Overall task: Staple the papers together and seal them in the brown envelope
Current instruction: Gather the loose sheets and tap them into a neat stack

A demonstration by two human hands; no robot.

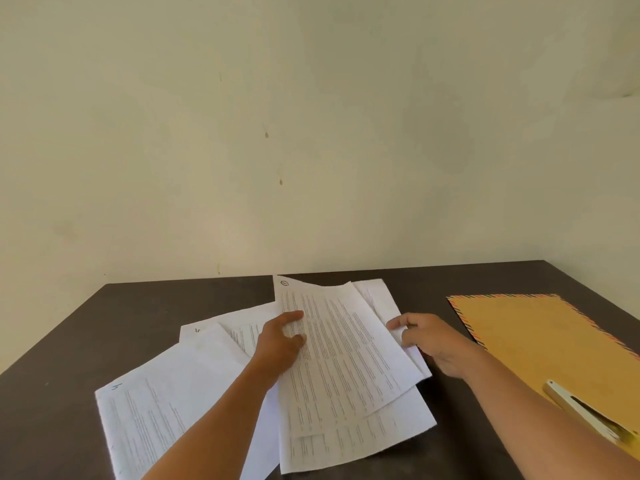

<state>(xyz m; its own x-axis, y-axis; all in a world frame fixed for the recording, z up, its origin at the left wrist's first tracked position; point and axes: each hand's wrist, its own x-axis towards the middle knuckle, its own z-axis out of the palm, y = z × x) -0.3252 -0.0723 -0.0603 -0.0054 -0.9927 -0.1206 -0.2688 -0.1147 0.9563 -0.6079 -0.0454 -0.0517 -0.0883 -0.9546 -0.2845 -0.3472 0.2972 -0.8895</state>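
Dark table (pixel 69 341) bears fanned, printed white papers (pixel 346 358); left hand (pixel 280 344) and right hand (pixel 429 344) pinch opposite edges.

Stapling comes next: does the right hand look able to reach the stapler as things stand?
Probably, once the right hand releases the papers: the stapler lies on the envelope, right beside that forearm.

Soft, diffuse light is filling the frame; I am not finding its source. The pale cream plaster wall (pixel 311 133) is reading bright, the dark brown matte tabletop (pixel 69 375) dim. Faint shadows are sitting under the white printed paper sheets (pixel 346 358), whose print is smearing into grey lines. Wide-angle distortion is bowing the tabletop's edges.
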